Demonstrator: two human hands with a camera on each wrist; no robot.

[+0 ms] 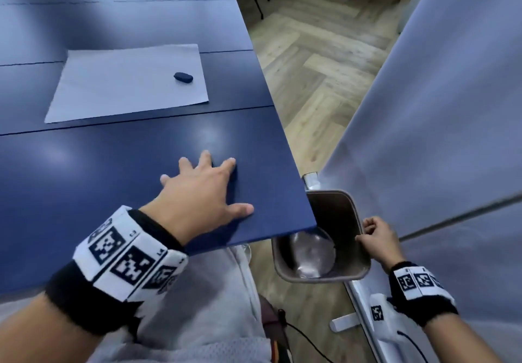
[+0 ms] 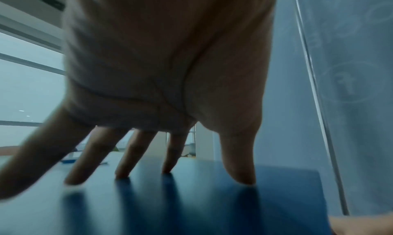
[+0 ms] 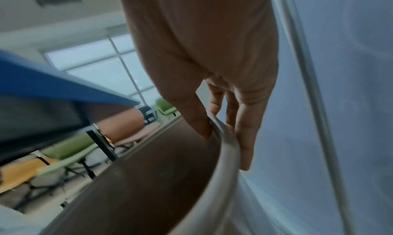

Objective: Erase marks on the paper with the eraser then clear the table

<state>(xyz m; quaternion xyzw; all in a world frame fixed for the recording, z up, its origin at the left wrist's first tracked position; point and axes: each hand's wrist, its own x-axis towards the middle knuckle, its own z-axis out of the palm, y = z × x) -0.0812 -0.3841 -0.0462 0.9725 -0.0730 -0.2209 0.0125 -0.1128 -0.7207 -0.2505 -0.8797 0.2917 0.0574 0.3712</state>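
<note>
From the head view, the paper (image 1: 127, 81) is seen lying flat on the blue counter (image 1: 84, 164), with the dark eraser (image 1: 183, 77) resting on its right part. No marks can be made out on the sheet, so the erasing is judged done. The left hand (image 1: 202, 193) is spread flat on the counter near its right corner, holding nothing. The right hand (image 1: 377, 238) is closed on the rim of a brown bin (image 1: 364, 261) held just below that corner; a clear liner is seen inside.

From the left wrist view, the fingertips (image 2: 242, 178) are shown pressed straight onto the counter surface, as if sweeping crumbs toward the edge, though no crumbs can be discerned.

From the right wrist view, the bin rim (image 3: 225, 137) is pinched between thumb inside and fingers outside.

Clearing seems under way; paper and eraser are yet to be removed.
</note>
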